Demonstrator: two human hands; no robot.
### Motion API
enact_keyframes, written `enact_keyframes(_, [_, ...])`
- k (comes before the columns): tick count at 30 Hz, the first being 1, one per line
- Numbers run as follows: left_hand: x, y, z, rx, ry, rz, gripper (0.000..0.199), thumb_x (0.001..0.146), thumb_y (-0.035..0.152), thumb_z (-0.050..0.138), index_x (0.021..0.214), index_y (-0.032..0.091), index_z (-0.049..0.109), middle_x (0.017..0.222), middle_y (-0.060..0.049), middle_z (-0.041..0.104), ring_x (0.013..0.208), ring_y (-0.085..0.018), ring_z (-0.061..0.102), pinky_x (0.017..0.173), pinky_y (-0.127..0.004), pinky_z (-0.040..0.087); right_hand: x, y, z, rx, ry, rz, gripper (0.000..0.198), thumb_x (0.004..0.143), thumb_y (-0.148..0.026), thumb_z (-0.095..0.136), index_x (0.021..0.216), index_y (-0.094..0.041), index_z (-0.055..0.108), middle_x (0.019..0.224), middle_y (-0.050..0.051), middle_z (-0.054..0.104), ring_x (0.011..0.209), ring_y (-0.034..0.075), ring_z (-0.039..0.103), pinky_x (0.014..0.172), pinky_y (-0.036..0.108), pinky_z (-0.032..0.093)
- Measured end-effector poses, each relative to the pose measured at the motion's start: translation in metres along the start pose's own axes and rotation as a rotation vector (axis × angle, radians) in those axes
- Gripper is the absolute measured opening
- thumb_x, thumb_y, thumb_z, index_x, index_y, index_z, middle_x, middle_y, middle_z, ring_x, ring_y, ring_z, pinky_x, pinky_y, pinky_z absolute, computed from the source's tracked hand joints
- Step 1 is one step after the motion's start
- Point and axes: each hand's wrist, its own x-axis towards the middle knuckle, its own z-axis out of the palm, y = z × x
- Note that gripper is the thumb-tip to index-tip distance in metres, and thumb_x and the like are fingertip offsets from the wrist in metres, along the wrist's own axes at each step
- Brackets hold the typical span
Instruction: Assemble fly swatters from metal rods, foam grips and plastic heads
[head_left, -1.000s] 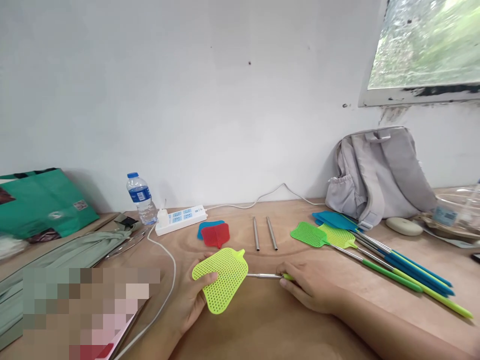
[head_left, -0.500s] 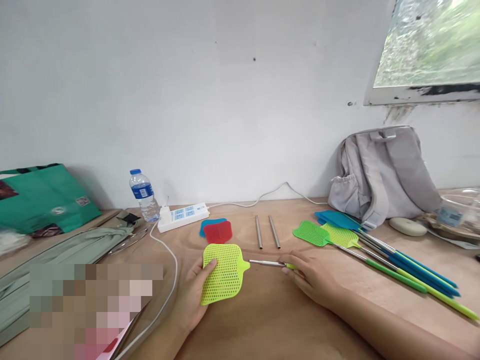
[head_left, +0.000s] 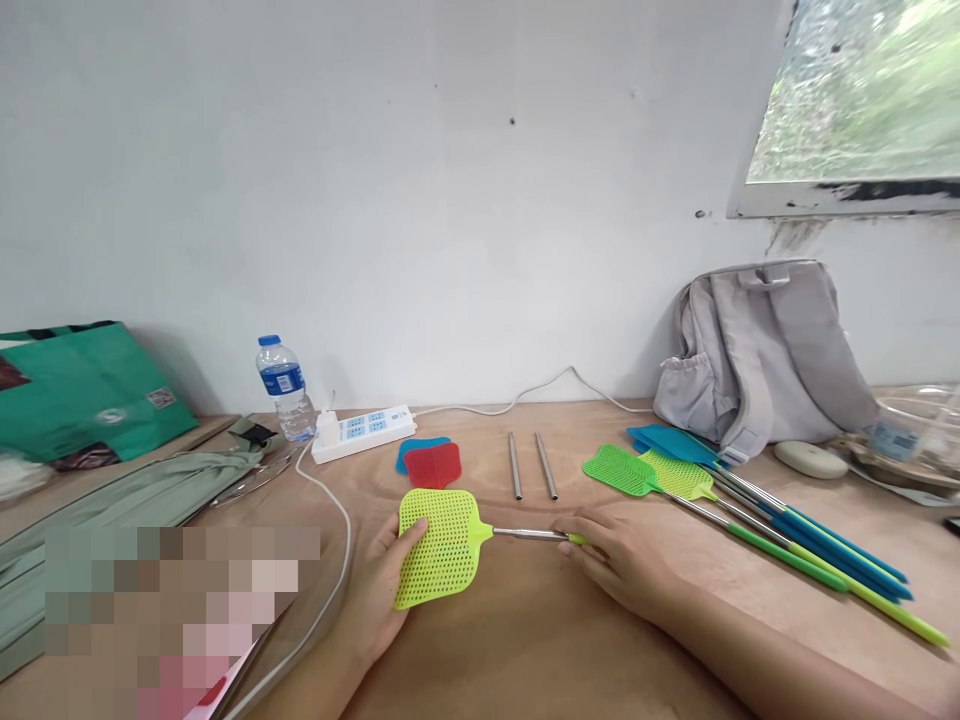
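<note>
My left hand is closed on the edge of a yellow-green fly swatter head, thumb on its perforated face. A metal rod meets the neck of that head. My right hand is closed round the rod's yellow-green handle, most of which the fingers hide. Beyond them lie two loose metal tubes, side by side. A red swatter head overlaps a blue swatter head left of the tubes.
Several swatters with handles, among them a green swatter, lie at right. Behind them stands a grey backpack. A power strip, a water bottle and a green bag are at left. A white cable crosses the table.
The gap between the rod's tip and the swatter head's neck has closed; the two now meet. Both hands keep their hold, and the view has shifted slightly.
</note>
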Motion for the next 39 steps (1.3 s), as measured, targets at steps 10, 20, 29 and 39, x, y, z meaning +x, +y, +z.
enact_keyframes(10, [-0.006, -0.005, -0.005, 0.206, -0.045, 0.041, 0.051, 0.054, 0.032, 0.078, 0.098, 0.015, 0.059, 0.090, -0.008, 0.069, 0.082, -0.025, 0.065, 0.071, -0.036, 0.054, -0.001, 0.006, -0.007, -0.187, 0.103, -0.202, 0.025, 0.088, -0.026, 0.042, 0.105, -0.022, 0.059, 0.081, 0.006, 0.063, 0.071, 0.015, 0.059, 0.062, 0.025, 0.043])
enact_keyframes(20, [-0.015, -0.012, -0.006, 0.427, -0.045, 0.129, 0.044, 0.054, 0.041, 0.074, 0.087, 0.016, 0.063, 0.091, -0.008, 0.070, 0.085, -0.025, 0.065, 0.078, -0.038, 0.053, -0.007, 0.003, -0.002, -0.119, 0.008, -0.175, 0.024, 0.089, -0.030, 0.039, 0.096, -0.020, 0.060, 0.076, 0.005, 0.062, 0.068, 0.015, 0.057, 0.061, 0.024, 0.041])
enact_keyframes(29, [-0.016, -0.005, 0.002, 0.394, -0.050, 0.102, 0.044, 0.053, 0.041, 0.075, 0.086, 0.015, 0.062, 0.088, -0.007, 0.070, 0.080, -0.025, 0.066, 0.073, -0.036, 0.054, -0.004, -0.002, -0.007, -0.142, -0.080, -0.083, 0.023, 0.089, -0.032, 0.038, 0.094, -0.020, 0.057, 0.083, 0.005, 0.062, 0.073, 0.017, 0.058, 0.065, 0.027, 0.042])
enact_keyframes(39, [-0.003, -0.003, -0.007, 0.276, -0.031, 0.106, 0.054, 0.052, 0.038, 0.077, 0.098, 0.014, 0.059, 0.086, -0.008, 0.070, 0.075, -0.025, 0.066, 0.068, -0.038, 0.055, -0.004, 0.028, -0.019, -0.165, -0.062, -0.143, 0.028, 0.091, -0.034, 0.036, 0.098, -0.021, 0.059, 0.083, 0.006, 0.064, 0.076, 0.017, 0.059, 0.066, 0.026, 0.043])
